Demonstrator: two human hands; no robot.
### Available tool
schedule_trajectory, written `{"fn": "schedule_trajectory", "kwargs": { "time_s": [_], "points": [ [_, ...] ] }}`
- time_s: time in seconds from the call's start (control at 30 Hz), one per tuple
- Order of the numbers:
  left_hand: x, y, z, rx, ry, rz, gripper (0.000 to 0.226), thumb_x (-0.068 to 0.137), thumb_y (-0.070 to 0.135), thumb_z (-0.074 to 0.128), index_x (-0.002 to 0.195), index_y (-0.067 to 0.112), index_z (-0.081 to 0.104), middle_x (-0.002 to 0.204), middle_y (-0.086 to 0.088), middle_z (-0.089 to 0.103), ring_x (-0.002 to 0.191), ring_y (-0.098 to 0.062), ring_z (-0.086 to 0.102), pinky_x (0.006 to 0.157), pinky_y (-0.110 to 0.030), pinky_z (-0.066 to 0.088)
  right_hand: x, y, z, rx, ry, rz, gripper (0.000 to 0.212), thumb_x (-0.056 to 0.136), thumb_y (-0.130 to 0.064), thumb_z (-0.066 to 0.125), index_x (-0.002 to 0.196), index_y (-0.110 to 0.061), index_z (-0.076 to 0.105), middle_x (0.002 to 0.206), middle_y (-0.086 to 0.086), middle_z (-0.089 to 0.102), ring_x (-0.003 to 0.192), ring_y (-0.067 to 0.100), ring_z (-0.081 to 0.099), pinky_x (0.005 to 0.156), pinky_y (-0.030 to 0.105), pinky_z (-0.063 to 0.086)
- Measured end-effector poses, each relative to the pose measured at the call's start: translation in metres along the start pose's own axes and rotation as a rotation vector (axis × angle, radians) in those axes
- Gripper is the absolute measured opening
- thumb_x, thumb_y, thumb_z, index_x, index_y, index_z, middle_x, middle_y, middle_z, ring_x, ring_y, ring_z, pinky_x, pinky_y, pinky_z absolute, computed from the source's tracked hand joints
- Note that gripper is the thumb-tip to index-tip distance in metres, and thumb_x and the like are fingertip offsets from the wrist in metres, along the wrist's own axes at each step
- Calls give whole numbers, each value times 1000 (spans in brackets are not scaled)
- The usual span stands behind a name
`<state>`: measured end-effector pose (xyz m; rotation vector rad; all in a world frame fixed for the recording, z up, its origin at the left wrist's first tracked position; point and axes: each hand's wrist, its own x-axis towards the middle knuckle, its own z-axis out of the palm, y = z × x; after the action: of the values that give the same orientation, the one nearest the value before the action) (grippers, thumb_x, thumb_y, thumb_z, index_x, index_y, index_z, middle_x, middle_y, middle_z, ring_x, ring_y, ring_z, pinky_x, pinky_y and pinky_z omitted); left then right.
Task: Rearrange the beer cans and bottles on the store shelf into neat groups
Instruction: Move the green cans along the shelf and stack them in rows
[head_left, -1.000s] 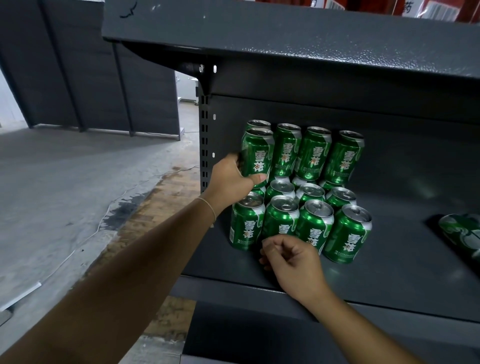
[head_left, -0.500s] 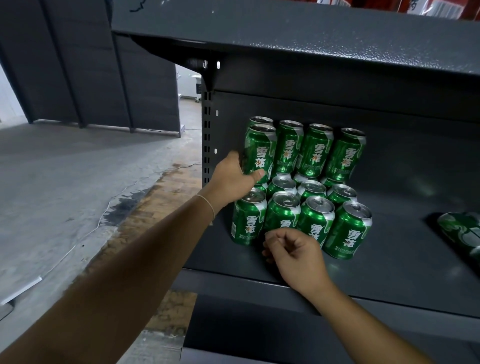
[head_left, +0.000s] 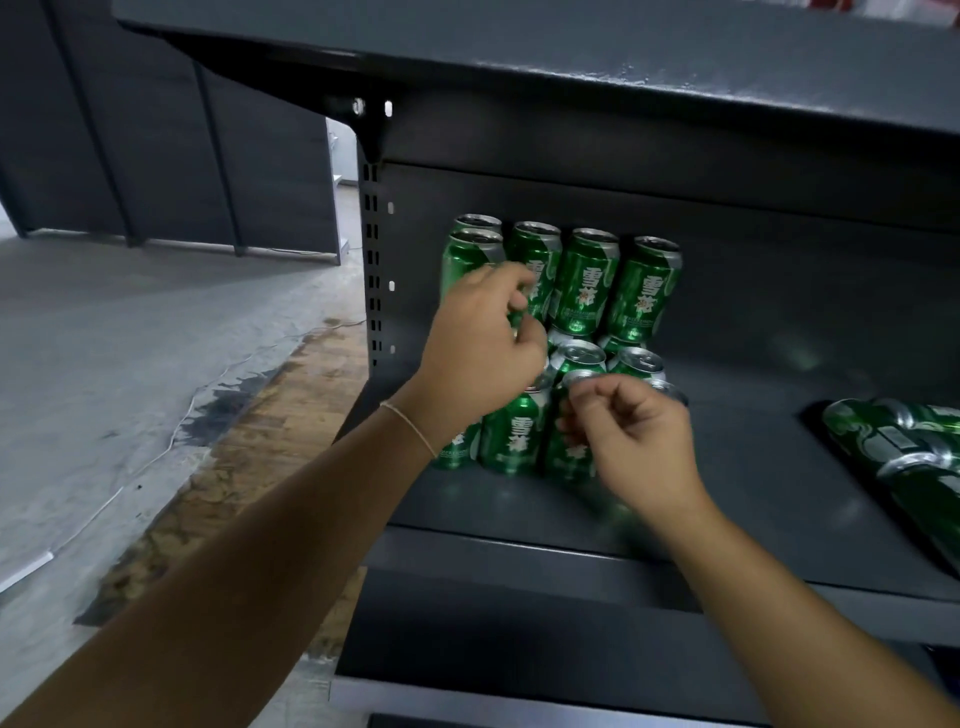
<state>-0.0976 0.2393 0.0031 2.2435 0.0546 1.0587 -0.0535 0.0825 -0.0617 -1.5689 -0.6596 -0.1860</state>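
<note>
The left hand (head_left: 480, 345) has its fingers curled in front of the stacked green cans (head_left: 589, 283); whether they grip one cannot be told. The right hand (head_left: 631, 441) is a loose fist holding nothing, and it hides part of the front cans (head_left: 511, 434). The cans stand in two tiers at the left end of the dark shelf (head_left: 519, 551), beside a slotted upright (head_left: 371, 260). More cans (head_left: 904, 447) lie on their sides at the right edge.
</note>
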Motion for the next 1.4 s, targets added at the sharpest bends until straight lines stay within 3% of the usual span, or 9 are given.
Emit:
{"fn": "schedule_trajectory", "kwargs": {
  "time_s": [0.1, 0.23, 0.43, 0.6, 0.7, 0.77, 0.97, 1.1, 1.4],
  "points": [
    [0, 21, 23, -35, -76, 43, 36, 83, 8, 58, 118, 11, 62, 104, -3, 60, 91, -13, 56, 77, -30, 52, 9, -10, -31, -21, 48, -24, 25, 94, 1, 58, 80, -16, 69, 64, -2, 69, 58, 11, 66, 60, 29, 57],
    [0, 49, 61, -64, -176, 76, 35, 87, 8, 55, 121, 9, 61, 113, -6, 61, 100, -13, 56, 91, -32, 51, 16, -11, -78, -86, 109, -54, 20, 94, -3, 61, 82, -17, 68, 69, 9, 69, 60, 10, 65, 65, 34, 57],
    [-3, 93, 121, -78, -321, 77, 37, 90, 6, 48, 126, 7, 58, 123, -11, 59, 113, -22, 57, 100, -33, 45, 18, -1, -152, -167, 180, 34, 15, 94, -1, 58, 85, -11, 65, 70, 6, 67, 59, 8, 67, 64, 37, 58],
    [-12, 121, 172, -72, -392, 98, 36, 90, 7, 47, 125, 8, 59, 123, -11, 60, 112, -24, 58, 100, -31, 44, 19, 22, -215, -324, 219, 119, 7, 89, -14, 65, 85, -19, 67, 77, 7, 71, 75, 31, 71, 77, 48, 60],
    [-21, 136, 201, -64, -448, 102, 37, 91, 7, 46, 125, 8, 59, 125, -11, 60, 113, -25, 57, 101, -29, 43, 14, 36, -250, -498, 251, 143, 7, 87, -19, 68, 93, -15, 70, 80, 4, 72, 72, 22, 68, 72, 15, 53],
    [-27, 144, 218, -45, -492, 97, 38, 91, 7, 45, 126, 7, 58, 128, -11, 59, 116, -25, 56, 103, -29, 42, 8, 41, -270, -650, 274, 129, 13, 87, -16, 69, 99, -12, 71, 80, 1, 71, 69, 15, 64, 66, 7, 43],
    [-39, 167, 260, -25, -599, 63, 40, 91, 7, 42, 129, 7, 55, 130, -13, 57, 119, -27, 53, 104, -32, 41, -2, 62, -316, -958, 284, 67, 23, 79, -11, 71, 101, -4, 71, 92, 17, 73, 90, 37, 67, 82, 38, 51],
    [-44, 175, 281, -15, -648, 26, 41, 90, 7, 42, 129, 8, 54, 129, -14, 58, 119, -28, 54, 103, -34, 42, -6, 66, -335, -1083, 210, 174, 30, 75, -14, 71, 103, -4, 68, 95, 23, 67, 94, 42, 61, 82, 41, 49],
    [-54, 183, 304, 0, -701, -43, 43, 89, 6, 44, 131, 8, 54, 130, -15, 58, 118, -28, 54, 101, -28, 42, 5, 54, -341, -1336, -26, 540, 57, 83, -51, 63, 123, -13, 49, 121, 13, 57, 113, 35, 58, 95, 44, 43]
  ]
}}
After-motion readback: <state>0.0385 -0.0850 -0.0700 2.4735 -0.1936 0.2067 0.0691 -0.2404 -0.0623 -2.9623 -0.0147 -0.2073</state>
